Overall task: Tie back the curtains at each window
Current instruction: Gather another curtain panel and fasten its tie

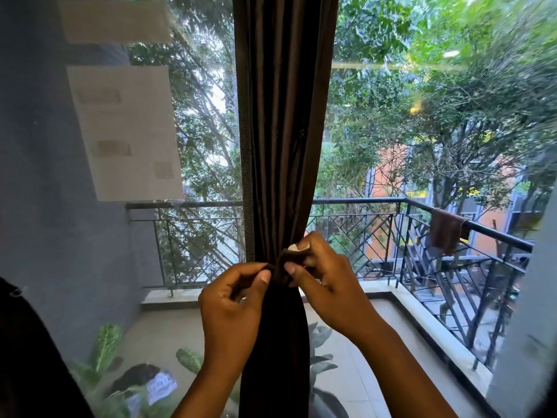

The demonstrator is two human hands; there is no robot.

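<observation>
A dark brown curtain hangs gathered into a narrow bunch in front of the window's middle post. At waist height a brown tie-back band wraps the bunch, one end showing a white patch. My left hand pinches the band's left end between thumb and fingers. My right hand grips the other end, the one with the white patch, against the curtain. The two hands nearly meet at the front of the bunch.
Window glass on both sides looks onto a balcony with a black metal railing and a brown cloth draped over it. Potted leaves sit below left. Paper sheets are stuck on the left pane. Dark fabric fills the lower left corner.
</observation>
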